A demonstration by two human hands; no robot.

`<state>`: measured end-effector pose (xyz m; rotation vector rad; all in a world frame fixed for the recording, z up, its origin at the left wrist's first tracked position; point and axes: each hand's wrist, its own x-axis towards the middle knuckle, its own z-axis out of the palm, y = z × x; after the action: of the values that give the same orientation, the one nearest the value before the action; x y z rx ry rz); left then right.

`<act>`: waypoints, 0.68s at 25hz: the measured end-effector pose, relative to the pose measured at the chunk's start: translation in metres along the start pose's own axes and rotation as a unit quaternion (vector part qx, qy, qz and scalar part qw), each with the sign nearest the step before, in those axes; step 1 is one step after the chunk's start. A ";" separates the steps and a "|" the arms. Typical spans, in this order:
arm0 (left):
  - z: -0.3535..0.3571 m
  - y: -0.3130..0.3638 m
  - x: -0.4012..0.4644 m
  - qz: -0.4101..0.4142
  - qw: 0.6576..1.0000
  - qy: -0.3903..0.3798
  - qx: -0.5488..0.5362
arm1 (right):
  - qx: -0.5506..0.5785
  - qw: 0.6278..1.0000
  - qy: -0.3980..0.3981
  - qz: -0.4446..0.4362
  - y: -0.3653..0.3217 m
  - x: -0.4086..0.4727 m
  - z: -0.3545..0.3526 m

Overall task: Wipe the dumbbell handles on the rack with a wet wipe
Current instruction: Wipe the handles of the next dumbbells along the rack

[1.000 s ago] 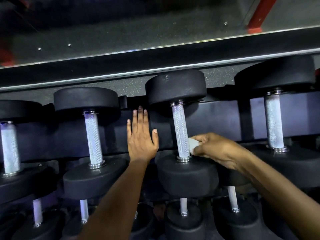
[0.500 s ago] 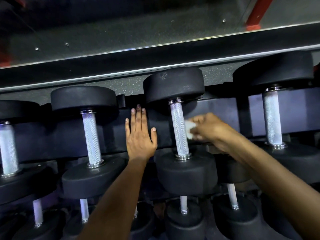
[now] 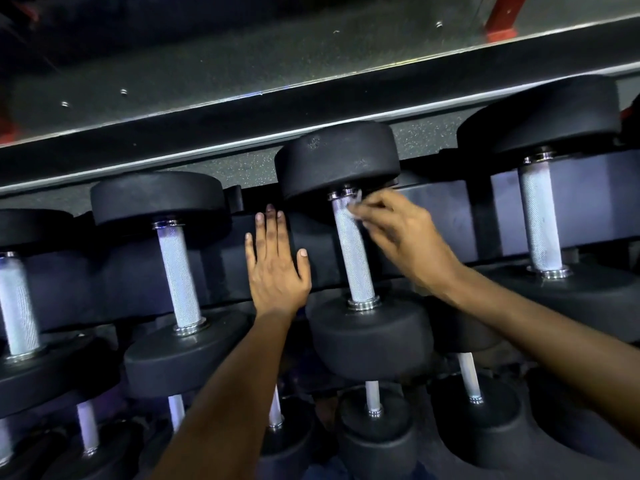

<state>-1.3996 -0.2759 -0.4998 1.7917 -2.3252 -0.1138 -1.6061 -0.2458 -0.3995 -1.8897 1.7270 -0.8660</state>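
Wet wipe (image 3: pixel 350 211) is pinched by right hand (image 3: pixel 398 237) against top of knurled handle (image 3: pixel 353 249), just under upper head; grip blurred, probably fingertips only. Left hand (image 3: pixel 277 268) is laid flat, fingers straight, on rack rail (image 3: pixel 138 275). Risk: wipe snagged or dropped at collar; far side missed. Handle's long axis near-vertical in view, top tilted slightly left.

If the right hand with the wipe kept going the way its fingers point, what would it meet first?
The right hand pinches the wet wipe at the far end of the dumbbell handle. Going straight on, it would probably meet the steel collar, then the far weight head. Depth is unclear.
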 end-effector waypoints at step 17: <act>0.001 0.001 0.000 -0.005 1.000 0.004 0.011 | -0.143 0.907 -0.289 -0.272 0.031 0.030 -0.023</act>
<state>-1.4005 -0.2760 -0.5003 1.8105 -2.3201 -0.0829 -1.6437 -0.2770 -0.3995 -2.5497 1.0142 -0.1570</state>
